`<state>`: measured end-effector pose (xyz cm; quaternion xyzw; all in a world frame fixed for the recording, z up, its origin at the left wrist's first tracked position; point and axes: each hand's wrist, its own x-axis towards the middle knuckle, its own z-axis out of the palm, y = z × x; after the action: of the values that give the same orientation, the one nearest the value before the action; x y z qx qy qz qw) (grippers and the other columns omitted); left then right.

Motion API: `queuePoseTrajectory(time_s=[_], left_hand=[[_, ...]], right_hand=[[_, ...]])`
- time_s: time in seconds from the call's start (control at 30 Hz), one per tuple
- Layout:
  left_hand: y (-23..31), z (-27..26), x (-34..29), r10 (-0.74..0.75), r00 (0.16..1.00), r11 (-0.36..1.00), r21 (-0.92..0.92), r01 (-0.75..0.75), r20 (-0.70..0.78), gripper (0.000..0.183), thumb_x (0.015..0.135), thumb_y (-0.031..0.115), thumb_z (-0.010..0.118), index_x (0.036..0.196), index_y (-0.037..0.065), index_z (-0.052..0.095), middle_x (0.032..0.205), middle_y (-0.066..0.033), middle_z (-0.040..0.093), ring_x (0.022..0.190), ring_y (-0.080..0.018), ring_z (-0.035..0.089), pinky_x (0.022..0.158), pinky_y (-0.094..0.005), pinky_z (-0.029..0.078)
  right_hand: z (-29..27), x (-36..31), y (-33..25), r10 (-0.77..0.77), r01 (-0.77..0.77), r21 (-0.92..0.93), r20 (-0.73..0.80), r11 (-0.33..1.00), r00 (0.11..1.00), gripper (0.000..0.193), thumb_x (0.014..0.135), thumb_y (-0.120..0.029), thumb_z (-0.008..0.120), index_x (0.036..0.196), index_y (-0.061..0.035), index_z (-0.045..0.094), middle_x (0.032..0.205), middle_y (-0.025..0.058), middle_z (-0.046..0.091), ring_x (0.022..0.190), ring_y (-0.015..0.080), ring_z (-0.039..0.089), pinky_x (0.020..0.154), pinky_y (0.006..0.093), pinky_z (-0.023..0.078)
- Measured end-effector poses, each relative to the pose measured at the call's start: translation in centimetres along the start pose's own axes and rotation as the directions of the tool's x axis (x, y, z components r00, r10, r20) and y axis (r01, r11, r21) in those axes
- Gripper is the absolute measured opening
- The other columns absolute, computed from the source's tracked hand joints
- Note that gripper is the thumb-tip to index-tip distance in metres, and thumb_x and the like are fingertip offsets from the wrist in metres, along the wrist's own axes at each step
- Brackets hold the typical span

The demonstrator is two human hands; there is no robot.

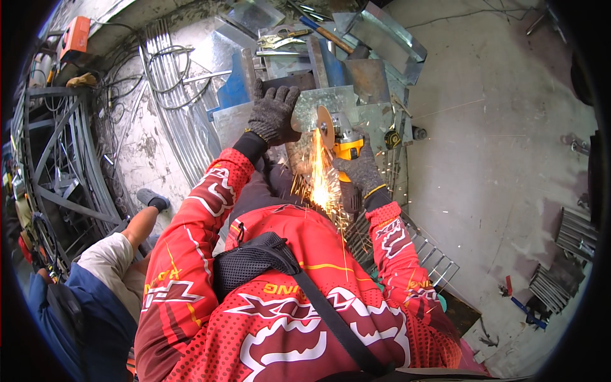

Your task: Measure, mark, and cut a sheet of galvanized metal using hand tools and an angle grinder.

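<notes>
Red jersey (280, 312); sparks (320, 178) veil trousers (251, 196); hammer (331, 37), pliers (280, 41) beyond grinder (348, 149).

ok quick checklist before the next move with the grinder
1. Right hand gripping the yellow-and-black angle grinder: ok, gloved and closed around it.
2. Left hand apart from the thin, round, brown disc: ok, a gap shows.
3. Bright orange sparks directed away from the body: not ok, they stream toward the wearer's red long-sleeved jersey.
4. Person in a blue shirt outside the sparks: ok, off to the left.
5. Flat silver metal sheet secured: cannot tell.
</notes>
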<state>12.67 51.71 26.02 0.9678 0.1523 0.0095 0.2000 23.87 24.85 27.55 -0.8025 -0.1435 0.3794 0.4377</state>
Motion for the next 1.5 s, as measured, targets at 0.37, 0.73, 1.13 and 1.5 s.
queuePoseTrajectory(time_s=[0.37, 0.73, 1.13, 1.5], left_hand=[[-0.2, 0.5, 0.0, 0.012, 0.999, 1.0, -0.018, -0.013, -0.048, 0.104, 0.055, 0.047, 0.089, 0.143, 0.008, 0.051, 0.127, -0.015, 0.061, 0.117, -0.0387, 0.06, 0.122, -0.0706, 0.016], [0.0, 0.2, -0.2, 0.005, 0.998, 1.0, 0.011, -0.004, -0.056, 0.099, 0.056, 0.046, 0.088, 0.141, 0.008, 0.053, 0.125, -0.0149, 0.061, 0.116, -0.0385, 0.06, 0.122, -0.0707, 0.016], [0.1, -0.2, -0.3, 0.01, 0.998, 1.0, 0.004, -0.01, -0.055, 0.099, 0.058, 0.046, 0.088, 0.142, 0.007, 0.053, 0.126, -0.0151, 0.061, 0.117, -0.0383, 0.06, 0.123, -0.0689, 0.016], [0.1, -0.1, -0.4, 0.004, 0.998, 1.0, 0.002, -0.004, -0.062, 0.101, 0.057, 0.047, 0.088, 0.142, 0.007, 0.052, 0.126, -0.0154, 0.061, 0.117, -0.0394, 0.06, 0.123, -0.0697, 0.015]], right_hand=[[-0.1, -0.1, -0.1, 0.048, -0.048, 0.009, 0.021, 0.999, 0.999, 0.098, 0.069, -0.006, 0.09, 0.149, -0.0139, 0.033, 0.124, 0.0135, 0.061, 0.106, 0.0261, 0.065, 0.093, 0.0404, 0.056], [0.0, 0.2, -0.7, 0.085, -0.085, 0.002, 0.025, 0.996, 0.996, 0.098, 0.068, -0.009, 0.091, 0.148, -0.0132, 0.034, 0.121, 0.0127, 0.063, 0.104, 0.0257, 0.065, 0.093, 0.0407, 0.056], [0.0, 1.1, 1.9, -0.007, 0.007, -0.006, 0.013, 1.0, 1.0, 0.098, 0.068, -0.011, 0.091, 0.148, -0.0139, 0.035, 0.124, 0.0138, 0.062, 0.106, 0.0267, 0.065, 0.094, 0.0411, 0.056], [0.3, 0.6, -1.4, 0.016, -0.017, 0.065, 0.025, 0.998, 1.0, 0.103, 0.066, -0.005, 0.092, 0.149, -0.0196, 0.033, 0.126, 0.013, 0.06, 0.106, 0.0272, 0.064, 0.094, 0.0407, 0.057]])
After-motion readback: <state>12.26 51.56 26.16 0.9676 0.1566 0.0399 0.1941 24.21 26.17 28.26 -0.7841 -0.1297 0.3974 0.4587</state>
